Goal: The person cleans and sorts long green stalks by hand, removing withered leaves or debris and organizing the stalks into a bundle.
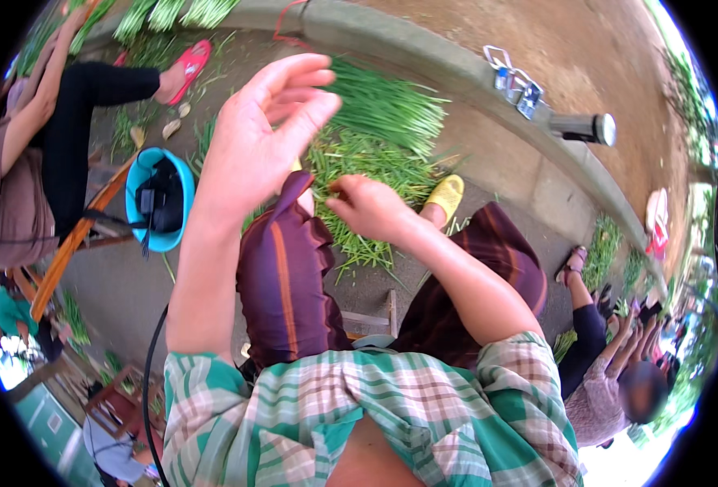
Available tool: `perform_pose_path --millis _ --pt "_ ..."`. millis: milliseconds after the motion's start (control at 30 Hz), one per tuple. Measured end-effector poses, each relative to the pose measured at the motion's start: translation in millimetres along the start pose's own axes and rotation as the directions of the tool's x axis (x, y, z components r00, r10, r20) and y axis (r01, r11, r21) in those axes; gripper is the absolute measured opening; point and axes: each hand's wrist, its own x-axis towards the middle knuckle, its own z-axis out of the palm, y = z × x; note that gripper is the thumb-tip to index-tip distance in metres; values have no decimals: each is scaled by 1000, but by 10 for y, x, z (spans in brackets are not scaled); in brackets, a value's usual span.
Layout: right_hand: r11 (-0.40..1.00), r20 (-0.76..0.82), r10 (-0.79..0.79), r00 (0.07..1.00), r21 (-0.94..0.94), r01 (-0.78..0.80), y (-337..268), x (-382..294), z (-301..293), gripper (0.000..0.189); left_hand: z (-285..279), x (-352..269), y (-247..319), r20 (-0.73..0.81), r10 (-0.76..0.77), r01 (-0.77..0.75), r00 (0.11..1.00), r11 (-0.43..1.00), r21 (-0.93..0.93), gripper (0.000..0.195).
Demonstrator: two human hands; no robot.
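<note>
My left hand (261, 134) is raised in front of me, fingers loosely bent and apart, with nothing in it. Lower and to the right, my right hand (368, 204) hovers over loose green stalk trimmings (371, 164); its fingers curl inward with a gap at the thumb, and I see nothing between them. Just beyond the trimmings lies a neat pile of long green stalks (389, 106), like chives, pale ends to the right. A purple striped cloth (292, 286) covers my legs. One yellow slipper (446, 198) shows on my right foot.
A turquoise bucket (132, 201) with black items stands at left, beside a wooden chair (79, 249) and a seated person (18, 182). Along the concrete kerb (389, 45) are small metal-framed objects (514, 85) and a flask (581, 128). More people (602, 389) sit at right.
</note>
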Motion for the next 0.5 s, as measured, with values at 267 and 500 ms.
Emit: perform_pose_path --millis 267,500 --pt "993 -125 -87 988 -93 75 108 168 42 34 1511 -516 930 642 23 450 767 693 -563 25" --pt "975 -169 198 966 -66 -212 990 187 243 33 1903 -377 -133 417 -407 578 813 655 -486 17"
